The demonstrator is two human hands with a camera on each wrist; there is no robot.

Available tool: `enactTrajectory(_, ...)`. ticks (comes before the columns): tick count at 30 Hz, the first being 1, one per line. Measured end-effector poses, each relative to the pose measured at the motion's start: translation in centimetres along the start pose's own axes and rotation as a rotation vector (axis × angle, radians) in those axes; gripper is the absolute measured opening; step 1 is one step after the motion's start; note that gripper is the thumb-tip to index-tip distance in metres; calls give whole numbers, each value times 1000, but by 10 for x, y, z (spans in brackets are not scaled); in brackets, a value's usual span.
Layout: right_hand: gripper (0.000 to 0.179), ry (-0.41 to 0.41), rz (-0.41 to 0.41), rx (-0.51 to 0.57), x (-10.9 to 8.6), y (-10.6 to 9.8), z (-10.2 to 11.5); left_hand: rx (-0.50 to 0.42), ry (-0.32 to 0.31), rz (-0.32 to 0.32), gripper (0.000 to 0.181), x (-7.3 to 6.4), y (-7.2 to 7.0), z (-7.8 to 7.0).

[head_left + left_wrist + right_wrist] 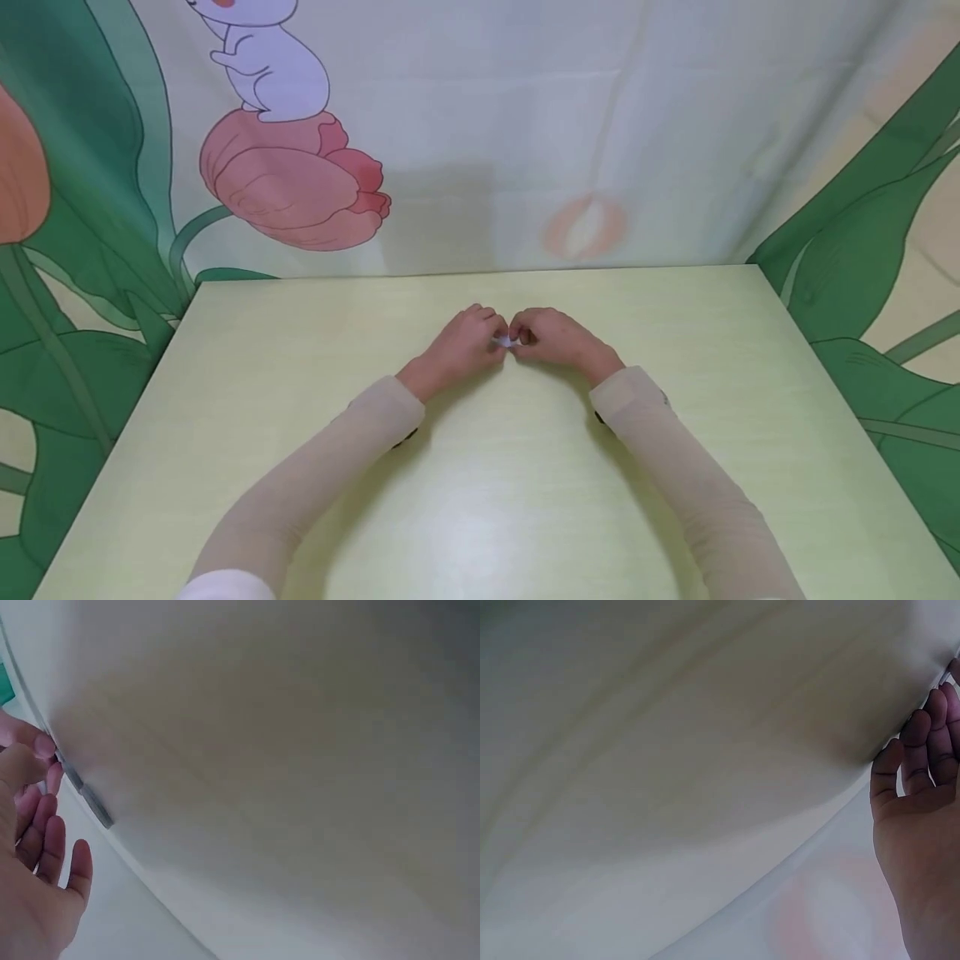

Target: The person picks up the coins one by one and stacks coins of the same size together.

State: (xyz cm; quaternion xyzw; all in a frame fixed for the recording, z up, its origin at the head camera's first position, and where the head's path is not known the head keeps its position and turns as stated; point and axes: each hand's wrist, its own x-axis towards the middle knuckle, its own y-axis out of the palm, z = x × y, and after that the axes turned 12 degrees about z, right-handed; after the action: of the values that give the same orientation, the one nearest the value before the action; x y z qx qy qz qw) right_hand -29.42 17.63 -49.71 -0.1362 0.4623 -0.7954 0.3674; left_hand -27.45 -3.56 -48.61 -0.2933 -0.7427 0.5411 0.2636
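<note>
Near the far middle of the table [480, 467], my two hands meet over a small thin whitish piece [507, 341]. My left hand [471, 343] pinches its left side between thumb and fingers. From the other side my right hand [558, 337] pinches it, knuckles close to the left ones. In the left wrist view a slim grey strip [94, 804] shows beside the fingertips of the left hand [41, 889], low at the tabletop. The right wrist view shows the right hand [922, 817] with its outer fingers bent at the table surface; its pinch is mostly out of frame. What kind of thing the piece is, I cannot tell.
Behind the table hangs a pale cloth backdrop [487, 125] printed with a white rabbit [281, 71], a pink flower [292, 183] and green leaves [847, 292]. Its lower part meets the table's back edge, a short way beyond the hands. Both forearms wear beige sleeves [322, 467].
</note>
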Motion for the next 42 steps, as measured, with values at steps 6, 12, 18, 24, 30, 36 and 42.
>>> enactTrajectory(6,9,-6,7,4,3,1,0,-209,-142,19,19,-1,9,9)
enactTrajectory(12,9,12,0,14,-1,-4,6,-244,-158,-23,16,1,-1,11)
enactTrajectory(18,10,17,11,27,-5,-7,3,-59,-25,37,16,5,-10,5)
enactTrajectory(24,10,-3,-6,19,-3,-7,-3,-4,17,52,15,15,-4,3)
enactTrajectory(30,10,-10,-4,17,0,-3,-5,-16,0,98,15,18,5,3)
enactTrajectory(36,9,0,-8,11,0,-1,-5,-103,-45,114,14,18,4,-1)
enactTrajectory(42,9,25,6,16,1,-3,-1,-154,-31,102,13,15,2,3)
